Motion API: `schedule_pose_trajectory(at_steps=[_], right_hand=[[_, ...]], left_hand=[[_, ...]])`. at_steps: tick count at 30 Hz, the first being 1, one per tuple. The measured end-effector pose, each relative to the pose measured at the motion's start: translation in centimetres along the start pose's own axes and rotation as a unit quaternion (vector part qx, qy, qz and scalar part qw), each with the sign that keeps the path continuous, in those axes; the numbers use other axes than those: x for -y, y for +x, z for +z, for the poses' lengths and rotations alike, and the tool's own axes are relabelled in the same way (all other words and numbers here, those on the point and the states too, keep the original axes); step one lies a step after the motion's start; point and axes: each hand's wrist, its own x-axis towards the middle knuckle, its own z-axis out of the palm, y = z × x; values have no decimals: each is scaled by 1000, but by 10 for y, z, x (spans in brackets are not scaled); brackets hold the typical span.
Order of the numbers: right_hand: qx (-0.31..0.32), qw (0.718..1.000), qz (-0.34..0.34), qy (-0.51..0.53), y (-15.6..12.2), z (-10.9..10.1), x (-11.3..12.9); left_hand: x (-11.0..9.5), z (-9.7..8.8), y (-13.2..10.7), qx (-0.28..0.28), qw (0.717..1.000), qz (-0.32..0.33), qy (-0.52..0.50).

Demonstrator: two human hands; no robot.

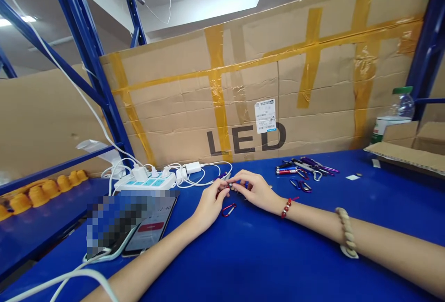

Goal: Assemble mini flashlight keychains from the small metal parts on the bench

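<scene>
My left hand (210, 202) and my right hand (255, 189) meet over the blue table (264, 255), fingers pinched together on a small keychain flashlight (233, 184) held between them. A red carabiner clip (228, 209) hangs just below the left fingers, lying on the table. My right wrist wears a red bead bracelet and my forearm a pale bead bracelet. A pile of small coloured flashlights with carabiners (304, 170) lies beyond my right hand.
A white power strip (146, 182) with chargers and cables sits at the left, phones (148, 228) in front of it. A taped cardboard sheet marked LED (250, 102) stands behind. A cardboard box (406, 151) and a water bottle (396, 114) are at right. Orange pieces (41, 190) line the left shelf.
</scene>
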Motion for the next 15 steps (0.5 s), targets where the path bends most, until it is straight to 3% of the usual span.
schedule_pose_trajectory(at_steps=[15], right_hand=[[-42, 998, -2, 48, -2, -1, 1]], left_hand=[[-6, 2, -2, -20, 999, 20, 31]])
